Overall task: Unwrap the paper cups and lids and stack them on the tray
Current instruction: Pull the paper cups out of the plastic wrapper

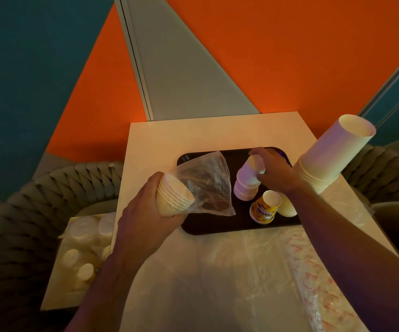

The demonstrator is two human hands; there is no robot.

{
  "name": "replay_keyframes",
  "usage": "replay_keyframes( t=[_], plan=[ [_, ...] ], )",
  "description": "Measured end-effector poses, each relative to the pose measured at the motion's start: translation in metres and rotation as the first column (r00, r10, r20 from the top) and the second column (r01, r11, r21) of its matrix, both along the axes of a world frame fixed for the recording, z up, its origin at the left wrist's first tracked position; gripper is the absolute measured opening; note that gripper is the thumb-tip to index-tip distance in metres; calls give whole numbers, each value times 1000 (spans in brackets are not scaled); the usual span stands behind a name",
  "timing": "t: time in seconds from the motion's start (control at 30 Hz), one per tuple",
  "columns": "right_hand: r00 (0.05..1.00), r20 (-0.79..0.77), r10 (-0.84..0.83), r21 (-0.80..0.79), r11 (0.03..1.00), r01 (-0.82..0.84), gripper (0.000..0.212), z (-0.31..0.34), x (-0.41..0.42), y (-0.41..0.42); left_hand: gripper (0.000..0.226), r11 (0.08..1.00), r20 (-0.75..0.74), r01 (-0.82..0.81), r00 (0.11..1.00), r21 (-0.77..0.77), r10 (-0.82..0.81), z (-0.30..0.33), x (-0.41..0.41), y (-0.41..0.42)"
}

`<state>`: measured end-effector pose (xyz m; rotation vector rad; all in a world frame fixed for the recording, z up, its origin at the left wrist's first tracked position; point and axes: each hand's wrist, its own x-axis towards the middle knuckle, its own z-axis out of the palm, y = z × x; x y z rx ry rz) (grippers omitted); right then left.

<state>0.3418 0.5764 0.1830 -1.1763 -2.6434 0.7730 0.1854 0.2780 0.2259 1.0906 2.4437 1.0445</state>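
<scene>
While hands grip: three cup stacks (246,180) on tray (208,226).

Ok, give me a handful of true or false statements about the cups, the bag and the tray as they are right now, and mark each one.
1. The left hand grips a short stack of cups partly inside a clear plastic bag. True.
2. The right hand rests flat on the bare table. False: it is at the top of a white cup stack standing on the tray.
3. The tray is black. True.
4. The yellow printed cup lies off the tray on the table. False: it is on the tray, beside the white stack.
5. A tall cup stack stands at the right of the tray. True.
</scene>
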Motion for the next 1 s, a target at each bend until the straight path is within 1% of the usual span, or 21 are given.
replay_keyframes(
  t=[0.2,0.37,0.43,0.5,0.53,0.57,0.63,0.7,0.77,0.83,0.9,1.0],
  plan=[
    [997,78,-20,-57,998,25,66,-20,-1,-3,85,1000,-16,8,1000,-10,-8,-2,1,1],
    [998,49,-36,-66,997,40,65,-25,1,-5,87,1000,-8,5,1000,-13,-5,-1,1,2],
    [998,62,-22,-69,997,26,69,-24,2,-6,88,1000,2,6,1000,-8,-6,0,3,2],
    [998,58,-18,-59,998,21,75,-19,4,-9,93,1000,12,8,1000,-12,-8,1,5,3],
    [999,33,-25,-29,999,26,74,-15,4,-12,96,1000,18,10,1000,-13,-9,1,5,3],
    [999,-15,-36,13,999,37,68,-9,4,-15,97,1000,22,13,1000,-9,-13,1,6,3],
    [986,-147,-75,60,995,84,47,11,4,-25,92,1000,22,29,999,5,-29,1,7,3],
    [955,-268,-128,-20,992,127,32,36,5,-39,87,999,16,47,999,13,-47,1,9,5],
    [916,-369,-157,-173,980,99,32,57,8,-55,87,998,20,54,998,19,-54,2,11,6],
    [899,-424,-113,-323,946,-33,39,73,11,-72,88,997,20,72,997,21,-72,4,12,8],
    [899,-438,-22,-431,882,-188,40,81,12,-86,88,995,19,94,995,20,-94,5,12,9],
    [881,-471,52,-502,805,-316,28,80,12,-96,86,992,15,121,992,20,-122,5,14,10]
  ],
)
